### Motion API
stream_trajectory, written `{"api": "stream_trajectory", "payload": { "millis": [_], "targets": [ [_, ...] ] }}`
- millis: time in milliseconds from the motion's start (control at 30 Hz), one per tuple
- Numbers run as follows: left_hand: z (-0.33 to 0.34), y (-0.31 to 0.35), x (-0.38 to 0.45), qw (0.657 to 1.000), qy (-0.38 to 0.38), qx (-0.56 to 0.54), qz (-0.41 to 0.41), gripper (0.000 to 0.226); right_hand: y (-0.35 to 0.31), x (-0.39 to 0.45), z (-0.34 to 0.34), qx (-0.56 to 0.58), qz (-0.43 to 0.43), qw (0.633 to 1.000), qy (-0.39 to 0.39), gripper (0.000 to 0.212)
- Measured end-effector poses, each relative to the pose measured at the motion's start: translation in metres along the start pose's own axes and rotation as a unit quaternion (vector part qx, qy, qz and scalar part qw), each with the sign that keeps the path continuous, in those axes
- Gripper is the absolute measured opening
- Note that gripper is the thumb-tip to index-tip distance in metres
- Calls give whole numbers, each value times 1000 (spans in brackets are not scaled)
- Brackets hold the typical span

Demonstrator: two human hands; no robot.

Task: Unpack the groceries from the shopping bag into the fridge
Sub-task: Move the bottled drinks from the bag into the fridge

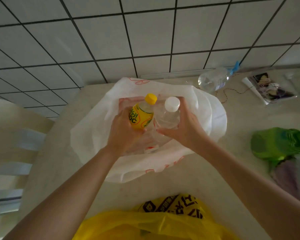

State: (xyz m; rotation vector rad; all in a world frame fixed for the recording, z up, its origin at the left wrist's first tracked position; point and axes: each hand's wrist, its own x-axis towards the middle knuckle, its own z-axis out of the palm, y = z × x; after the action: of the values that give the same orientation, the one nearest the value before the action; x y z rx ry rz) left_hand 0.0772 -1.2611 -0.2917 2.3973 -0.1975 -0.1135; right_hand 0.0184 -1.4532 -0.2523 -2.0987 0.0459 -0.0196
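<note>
A white plastic shopping bag (208, 115) with red print stands open on the pale counter (171, 187). Above its mouth my left hand (123, 132) grips a bottle with a yellow label and yellow cap (142, 116). Right beside it my right hand (185, 129) grips a clear bottle with a white cap (169, 115). The two bottles are upright and touch each other. A small white and red item (151, 148) shows deep inside the bag. The fridge is not in view.
A yellow bag with black print (163, 220) lies at the counter's near edge. A green bag (279, 144) and a purple one (287, 174) lie on the right. A clear empty bottle (213, 79) and a flat packet (270, 89) lie by the tiled wall (145, 35).
</note>
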Motion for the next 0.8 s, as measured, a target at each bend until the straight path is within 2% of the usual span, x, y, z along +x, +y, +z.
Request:
{"api": "stream_trajectory", "payload": {
  "millis": [133,267,433,633,800],
  "targets": [
    [-14,5,-17,997,41,-35,-62,62,-4,-4,21,15,-33,999,40,80],
    [-37,17,-40,991,96,-77,-57,61,-20,-10,16,30,-36,997,66,73],
    [-73,40,-76,973,184,-130,-49,62,-77,-38,-3,65,-68,991,100,77],
    [-117,59,-149,946,262,-187,-28,70,-134,-93,-12,104,-115,985,75,74],
    [-149,50,-237,941,267,-204,-27,73,-159,-161,7,140,-141,979,34,74]
  ]
}}
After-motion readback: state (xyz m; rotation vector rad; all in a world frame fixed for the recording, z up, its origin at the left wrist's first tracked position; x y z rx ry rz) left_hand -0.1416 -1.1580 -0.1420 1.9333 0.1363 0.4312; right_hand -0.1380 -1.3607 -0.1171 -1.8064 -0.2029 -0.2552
